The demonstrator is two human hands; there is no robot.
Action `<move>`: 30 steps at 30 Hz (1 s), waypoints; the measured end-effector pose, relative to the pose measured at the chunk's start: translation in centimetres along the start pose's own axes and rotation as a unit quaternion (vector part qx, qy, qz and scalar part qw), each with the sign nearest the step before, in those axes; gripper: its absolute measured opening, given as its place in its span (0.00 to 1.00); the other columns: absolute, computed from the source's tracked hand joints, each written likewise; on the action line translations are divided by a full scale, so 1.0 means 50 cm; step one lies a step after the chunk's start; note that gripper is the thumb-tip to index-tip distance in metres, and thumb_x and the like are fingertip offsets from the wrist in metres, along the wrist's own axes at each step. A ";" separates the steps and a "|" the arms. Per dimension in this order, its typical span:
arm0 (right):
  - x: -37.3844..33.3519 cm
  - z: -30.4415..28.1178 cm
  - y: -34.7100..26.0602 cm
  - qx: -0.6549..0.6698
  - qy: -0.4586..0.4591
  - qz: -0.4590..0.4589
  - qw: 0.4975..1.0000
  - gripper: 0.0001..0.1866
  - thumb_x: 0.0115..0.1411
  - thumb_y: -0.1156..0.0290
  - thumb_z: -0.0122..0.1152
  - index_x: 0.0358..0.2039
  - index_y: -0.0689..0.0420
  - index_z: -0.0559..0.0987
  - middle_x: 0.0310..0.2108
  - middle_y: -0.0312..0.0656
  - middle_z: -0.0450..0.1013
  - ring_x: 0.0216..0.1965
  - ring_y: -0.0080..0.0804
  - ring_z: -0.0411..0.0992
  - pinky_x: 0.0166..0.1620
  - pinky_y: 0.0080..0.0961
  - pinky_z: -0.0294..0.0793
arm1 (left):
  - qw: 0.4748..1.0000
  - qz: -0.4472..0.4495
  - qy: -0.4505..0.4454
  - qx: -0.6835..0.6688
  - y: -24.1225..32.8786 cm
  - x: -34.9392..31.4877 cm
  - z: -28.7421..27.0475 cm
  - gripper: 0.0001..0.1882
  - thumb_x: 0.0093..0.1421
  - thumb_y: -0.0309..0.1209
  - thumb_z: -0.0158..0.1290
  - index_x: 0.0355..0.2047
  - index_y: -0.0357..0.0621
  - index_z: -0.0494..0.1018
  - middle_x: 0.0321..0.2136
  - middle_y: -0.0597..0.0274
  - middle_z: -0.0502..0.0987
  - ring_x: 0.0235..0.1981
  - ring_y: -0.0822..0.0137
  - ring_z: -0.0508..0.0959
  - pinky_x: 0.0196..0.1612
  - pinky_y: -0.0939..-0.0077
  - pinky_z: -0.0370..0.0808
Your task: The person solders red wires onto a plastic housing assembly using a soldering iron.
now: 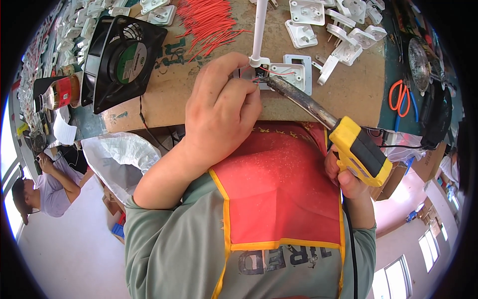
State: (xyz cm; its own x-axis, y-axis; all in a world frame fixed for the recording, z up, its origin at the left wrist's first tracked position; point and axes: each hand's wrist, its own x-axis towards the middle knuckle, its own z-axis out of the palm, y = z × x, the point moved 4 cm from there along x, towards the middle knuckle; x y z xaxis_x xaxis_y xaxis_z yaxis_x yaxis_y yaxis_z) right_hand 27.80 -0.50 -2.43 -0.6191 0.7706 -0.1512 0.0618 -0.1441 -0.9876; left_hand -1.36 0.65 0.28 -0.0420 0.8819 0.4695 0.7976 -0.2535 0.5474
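My right hand [352,185] grips a yellow-and-black soldering iron [359,149]. The iron's dark metal tip reaches left into an open white plastic housing [298,74], which sits in a grey holder on the bench. A thin red wire [281,73] runs inside the housing. At the housing's left end, the fingers of my left hand [219,107] are bent and pinched together. A short red wire end shows at those fingertips, close to the iron's tip; the rest is hidden by the fingers. A white tube [259,35] comes down to the work from above.
A black fan [124,65] stands at left beside a jar with a red label [63,92]. Red wires [206,22] lie piled at the back. White plastic parts [348,47] crowd both back sides. Orange-handled scissors [398,97] lie right. Another person [50,189] sits far left.
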 end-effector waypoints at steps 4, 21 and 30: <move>0.005 0.001 -0.015 0.037 0.022 0.001 0.999 0.26 0.59 0.64 0.63 0.54 0.64 0.73 0.26 0.36 0.71 0.22 0.25 0.66 0.30 0.23 0.66 | 1.000 -0.009 -0.006 -0.002 0.002 0.001 0.000 0.07 0.45 0.17 0.61 0.25 0.38 0.75 0.42 0.54 0.75 0.37 0.59 0.78 0.36 0.73 0.78; 0.040 -0.011 -0.055 0.093 0.114 -0.005 0.989 0.46 0.48 0.39 0.69 0.56 0.61 0.67 0.19 0.31 0.61 0.18 0.23 0.61 0.22 0.21 0.61 | 1.000 -0.013 -0.013 0.001 0.003 0.003 0.004 0.07 0.46 0.17 0.61 0.25 0.38 0.75 0.43 0.54 0.74 0.38 0.58 0.79 0.38 0.73 0.79; 0.066 -0.131 -0.038 0.124 0.190 -0.062 0.972 0.44 0.48 0.42 0.70 0.57 0.58 0.66 0.21 0.33 0.63 0.20 0.23 0.61 0.25 0.22 0.61 | 0.999 -0.012 -0.015 0.029 0.022 0.004 0.000 0.08 0.45 0.19 0.61 0.27 0.40 0.74 0.42 0.54 0.75 0.39 0.56 0.77 0.40 0.69 0.76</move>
State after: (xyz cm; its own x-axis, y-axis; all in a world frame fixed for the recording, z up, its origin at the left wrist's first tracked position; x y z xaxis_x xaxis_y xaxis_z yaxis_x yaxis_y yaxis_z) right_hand 30.77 6.36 -1.31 -0.2728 0.9584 -0.0835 -0.2140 -0.1451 -0.9660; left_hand -0.47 0.52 0.98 -0.0451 0.8990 0.4356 0.8298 -0.2091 0.5174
